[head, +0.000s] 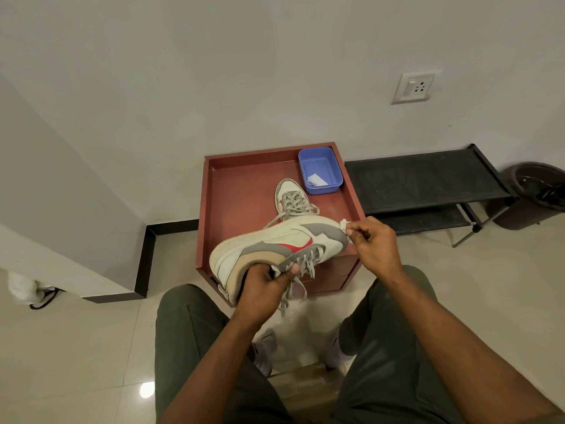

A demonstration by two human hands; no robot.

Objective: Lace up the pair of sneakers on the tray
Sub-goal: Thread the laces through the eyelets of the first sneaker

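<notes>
I hold a cream, grey and red sneaker (275,243) on its side above the near edge of the red-brown tray (232,191). My left hand (266,286) grips it at the heel opening, thumb on the collar. My right hand (371,240) pinches the toe end of the sneaker. Its grey laces (301,270) hang loose below the shoe. The second sneaker (292,198) lies on the tray behind, toe pointing away, with laces threaded and the ends loose.
A blue plastic tub (319,169) with a white slip inside stands in the tray's far right corner. A black shoe rack (428,185) and a dark bin (532,194) are to the right. My knees flank the tray stand on a tiled floor.
</notes>
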